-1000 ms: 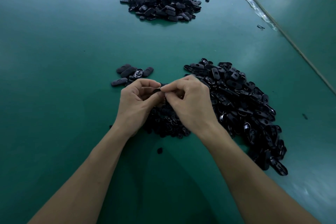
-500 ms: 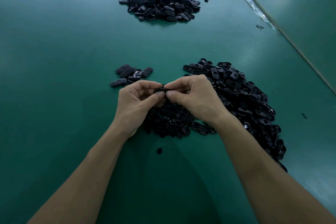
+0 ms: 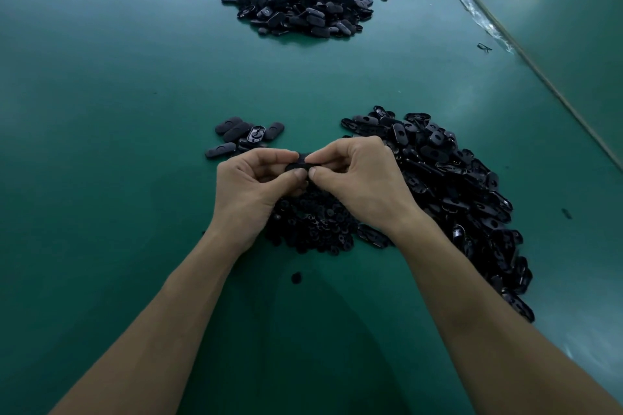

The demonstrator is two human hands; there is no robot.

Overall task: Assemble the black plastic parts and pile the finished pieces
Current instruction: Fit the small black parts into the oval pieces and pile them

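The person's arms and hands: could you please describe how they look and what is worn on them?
Nothing is worn: the left hand and right hand show no gloves, rings or watch, and the left forearm and right forearm show no sleeves.

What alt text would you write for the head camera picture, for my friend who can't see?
The left hand and right hand pinch one small black part between them over a green table. A big heap of parts lies at right, a few pieces at left, another pile farther away.
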